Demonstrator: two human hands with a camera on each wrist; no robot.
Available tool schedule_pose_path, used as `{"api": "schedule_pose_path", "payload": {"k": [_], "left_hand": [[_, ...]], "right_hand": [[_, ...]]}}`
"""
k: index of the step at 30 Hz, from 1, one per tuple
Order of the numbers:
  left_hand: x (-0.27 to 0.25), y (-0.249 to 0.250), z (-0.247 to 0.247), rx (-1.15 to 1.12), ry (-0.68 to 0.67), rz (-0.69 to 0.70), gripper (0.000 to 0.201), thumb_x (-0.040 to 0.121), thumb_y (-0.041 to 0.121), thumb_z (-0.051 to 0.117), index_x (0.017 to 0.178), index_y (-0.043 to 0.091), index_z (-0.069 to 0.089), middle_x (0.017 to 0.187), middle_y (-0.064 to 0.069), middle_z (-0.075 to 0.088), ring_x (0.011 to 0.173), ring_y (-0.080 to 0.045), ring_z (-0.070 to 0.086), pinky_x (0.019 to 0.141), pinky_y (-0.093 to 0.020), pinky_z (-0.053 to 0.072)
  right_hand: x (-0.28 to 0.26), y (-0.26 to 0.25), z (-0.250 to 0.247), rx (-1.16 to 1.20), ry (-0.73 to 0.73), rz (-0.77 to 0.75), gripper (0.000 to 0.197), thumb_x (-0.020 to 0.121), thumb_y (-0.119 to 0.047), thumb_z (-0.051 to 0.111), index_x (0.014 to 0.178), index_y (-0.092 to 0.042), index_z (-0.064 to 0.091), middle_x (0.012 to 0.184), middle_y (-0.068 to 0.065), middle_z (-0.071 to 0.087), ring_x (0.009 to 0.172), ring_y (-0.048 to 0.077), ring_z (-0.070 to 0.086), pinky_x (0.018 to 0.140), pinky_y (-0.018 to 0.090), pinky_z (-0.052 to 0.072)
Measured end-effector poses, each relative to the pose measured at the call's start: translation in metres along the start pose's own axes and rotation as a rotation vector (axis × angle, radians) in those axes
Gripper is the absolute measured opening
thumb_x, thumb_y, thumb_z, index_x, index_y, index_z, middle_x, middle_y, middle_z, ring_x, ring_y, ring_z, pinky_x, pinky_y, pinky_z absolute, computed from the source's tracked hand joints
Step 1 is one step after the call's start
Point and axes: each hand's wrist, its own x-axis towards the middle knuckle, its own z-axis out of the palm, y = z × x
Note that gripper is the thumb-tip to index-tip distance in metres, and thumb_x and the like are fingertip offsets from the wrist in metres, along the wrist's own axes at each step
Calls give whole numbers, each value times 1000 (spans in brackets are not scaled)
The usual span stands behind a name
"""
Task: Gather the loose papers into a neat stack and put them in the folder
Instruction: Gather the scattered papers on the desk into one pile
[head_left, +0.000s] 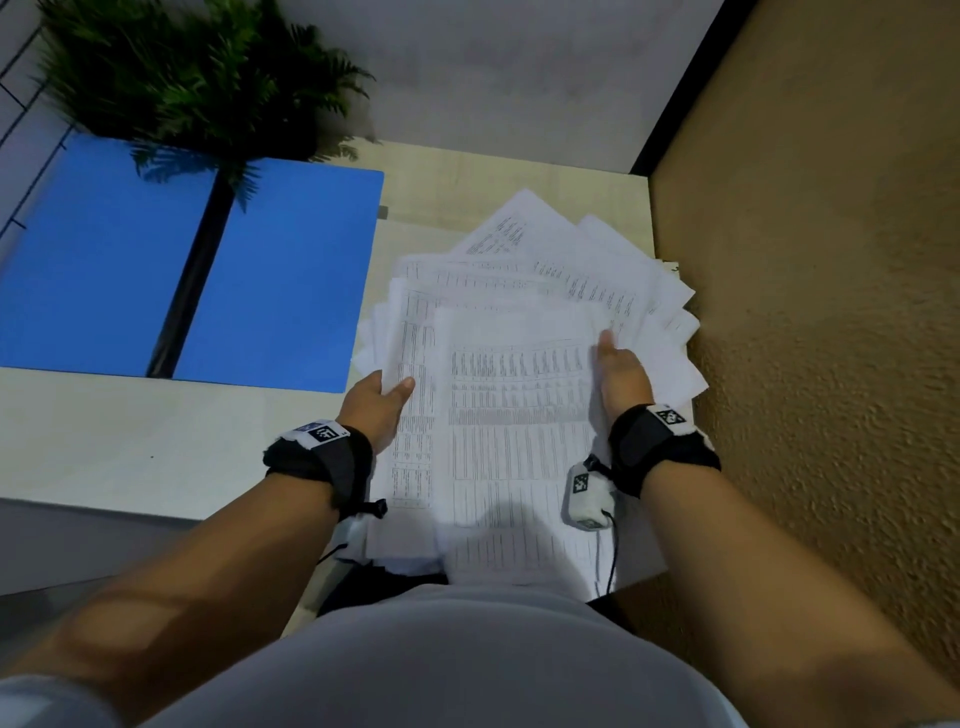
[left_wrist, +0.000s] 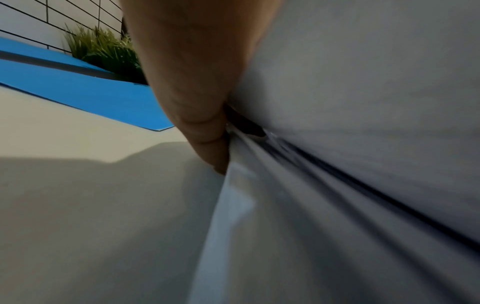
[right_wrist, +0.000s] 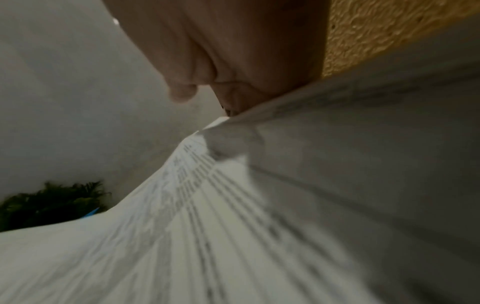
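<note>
Bare forearms, no sleeves past elbow. Pale grey-white sleeve edge at lower left, light grey-white top over torso. Left hand: black fabric wrist strap with grey band, white tag carrying black-white square marker, thin black cord hanging below. Right hand: matching black fabric wrist strap, white marker tag, small white camera box with square marker, black cable trailing down.
</note>
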Motion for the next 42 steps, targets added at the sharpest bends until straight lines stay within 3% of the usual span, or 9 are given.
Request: {"api": "schedule_pose_path", "payload": {"k": [4,7,9,13,19,26,31,37,42], "left_hand": [[-7,11,6,40,-37,-73,58,105,43,34,149,5,32,149,-11,43,137,-28,41,110,-37,33],[-7,12,8,108,-36,-78,32,108,31,27,121,7,43,113,-10,45,107,-21,43,88,-31,31],[-7,13,8,134,-49,-98,27,108,29,26,114,7,41,105,-8,50,107,-22,44,87,-31,32],[-12,20,8,151,-83,-133,55,108,37,22,156,10,17,163,-9,22,150,-25,23,117,-32,18],[-23,26,5,-182,-223,-182,80,94,72,18,156,23,23,161,5,26,150,-16,22,120,-36,14],[-17,12,3,66,-164,-113,61,102,35,46,152,7,25,156,-7,35,141,-27,38,115,-39,33],[-21,12,8,-29,-168,-60,57,100,33,49,149,23,21,145,0,44,129,-25,48,109,-41,39],[-22,5,10,-89,-12,38,115,83,-6,70,155,38,-8,163,7,14,142,-15,30,115,-38,32],[-13,-1,-9,-73,53,-69,69,86,-1,71,145,9,38,127,1,51,118,-18,51,96,-31,41]], "right_hand": [[-14,29,15,-23,-95,-12,43,81,-21,73,115,-5,53,101,7,63,89,23,62,73,29,54],[-13,23,12,-96,35,-88,9,91,-5,59,100,-4,57,89,7,55,77,20,53,55,18,39],[-5,17,15,-6,82,-96,15,92,-6,59,106,-1,58,93,9,56,85,21,53,69,22,43],[0,13,37,37,1,-41,29,95,-16,56,120,0,55,105,11,59,99,26,56,88,32,45],[-9,18,54,-338,29,-135,24,98,-13,45,118,-2,50,120,13,51,107,27,55,86,32,44],[-20,22,43,-489,191,-177,52,90,-43,59,136,-22,45,143,7,30,128,29,35,103,46,36],[-20,26,36,51,188,-128,43,96,0,47,138,-9,41,129,-2,47,112,14,51,90,15,36],[-17,18,45,86,-36,-144,42,99,-15,47,140,-23,48,144,2,48,132,21,46,113,36,35],[8,27,11,-143,370,95,70,86,-43,63,144,-15,36,142,12,42,130,32,42,109,46,36]]}}
